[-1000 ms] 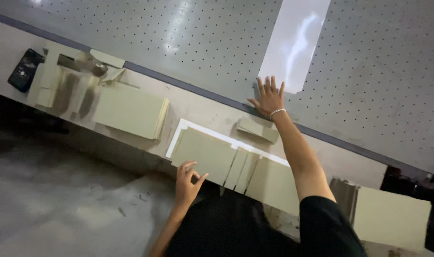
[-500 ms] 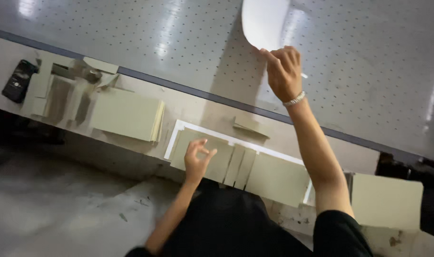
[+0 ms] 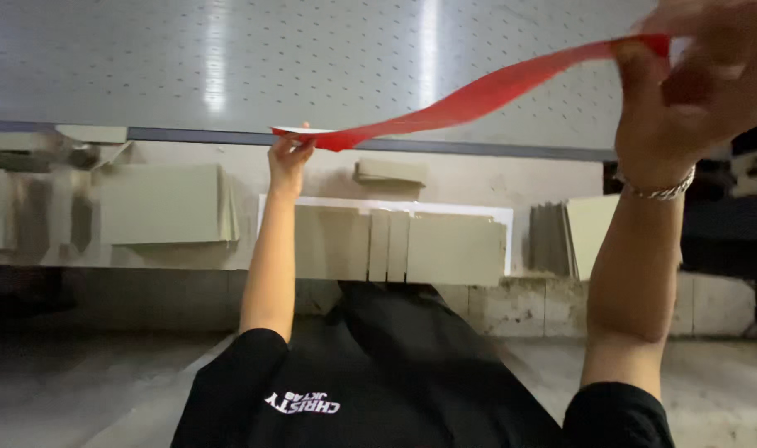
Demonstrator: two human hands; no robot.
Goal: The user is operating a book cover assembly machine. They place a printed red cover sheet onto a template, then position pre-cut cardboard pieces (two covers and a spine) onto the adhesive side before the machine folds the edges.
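Observation:
A long flexible sheet (image 3: 478,95), red on its underside and white on top, hangs curved in the air between both hands over the grey perforated table (image 3: 146,58). My left hand (image 3: 289,158) pinches its near, lower end. My right hand (image 3: 702,83), with a metal bracelet at the wrist, grips the other end high at the upper right. Below the sheet, several flat beige boards (image 3: 445,245) lie side by side on a white sheet (image 3: 270,203) on the ledge.
A dark strip (image 3: 478,148) edges the perforated table. A stack of beige boards (image 3: 163,203) lies at left, a small beige piece (image 3: 391,172) in the middle, and more boards (image 3: 577,232) at right. Concrete floor lies below.
The sheet has been lifted off the perforated table and now shows its red underside. My left hand rose from the beige boards and took hold of the sheet's near end.

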